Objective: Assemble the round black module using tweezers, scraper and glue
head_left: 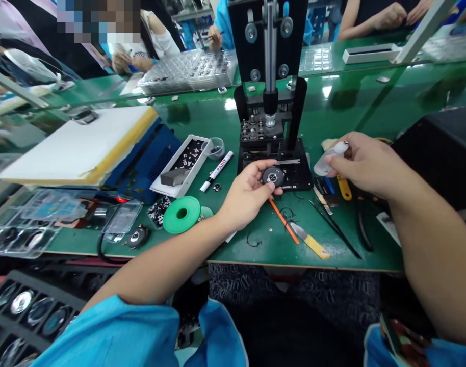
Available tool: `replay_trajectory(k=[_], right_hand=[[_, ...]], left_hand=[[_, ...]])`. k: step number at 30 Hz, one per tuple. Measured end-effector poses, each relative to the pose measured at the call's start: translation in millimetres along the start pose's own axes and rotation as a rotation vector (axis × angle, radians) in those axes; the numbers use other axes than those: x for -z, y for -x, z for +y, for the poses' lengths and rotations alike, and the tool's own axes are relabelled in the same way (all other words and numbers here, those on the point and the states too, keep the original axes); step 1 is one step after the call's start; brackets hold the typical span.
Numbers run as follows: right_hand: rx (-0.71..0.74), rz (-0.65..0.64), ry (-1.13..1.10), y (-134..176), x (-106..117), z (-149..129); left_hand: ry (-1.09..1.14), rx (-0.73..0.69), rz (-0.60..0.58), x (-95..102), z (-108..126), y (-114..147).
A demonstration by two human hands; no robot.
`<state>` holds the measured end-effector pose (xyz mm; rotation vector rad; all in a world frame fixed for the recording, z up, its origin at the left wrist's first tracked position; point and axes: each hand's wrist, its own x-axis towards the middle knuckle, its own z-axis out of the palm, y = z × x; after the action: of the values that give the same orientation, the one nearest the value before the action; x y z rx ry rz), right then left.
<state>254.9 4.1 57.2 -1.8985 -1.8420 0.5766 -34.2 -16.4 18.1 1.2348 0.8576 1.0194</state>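
Above the desk [263,252]'s middle, by a black press [270,66], the left hand [244,196]'s fingers pinch a round dark disc [273,177]; the right hand [365,163]'s grip a small bottle [325,164]. A slack pinch could drop the disc. Tweezers [343,238] and a yellow-handled blade [313,244] crowd the near edge; barer desk lies right of the press.

A glossy green table [206,122] catches white glints [327,92] of light between slanting pale posts [424,31] at left and right.
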Motion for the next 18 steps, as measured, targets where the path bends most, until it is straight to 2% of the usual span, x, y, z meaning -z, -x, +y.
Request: replay_trajectory(k=[2, 5, 10, 12, 16, 18], right_hand=[[-0.085, 0.048, 0.039, -4, -7, -1], [-0.119, 0.007, 0.108, -4, -8, -4], [-0.196, 0.043, 0.169, 4, 12, -5], [-0.216, -0.094, 0.240, 8, 19, -6], [-0.031, -0.542, 0.368, 16, 13, -12], [0.044, -0.638, 0.413, 19, 6, -16]], left_hand=[[0.002, 0.002, -0.007, -0.7, 1, 0], [-0.004, 0.000, -0.002, -2.2, 3, 0], [-0.014, -0.006, 0.012, -3.3, 3, -1], [-0.009, -0.017, 0.016, -2.8, 2, -2], [-0.011, -0.030, 0.015, -1.7, -1, -3], [-0.022, -0.035, 0.004, -1.6, -1, -3]])
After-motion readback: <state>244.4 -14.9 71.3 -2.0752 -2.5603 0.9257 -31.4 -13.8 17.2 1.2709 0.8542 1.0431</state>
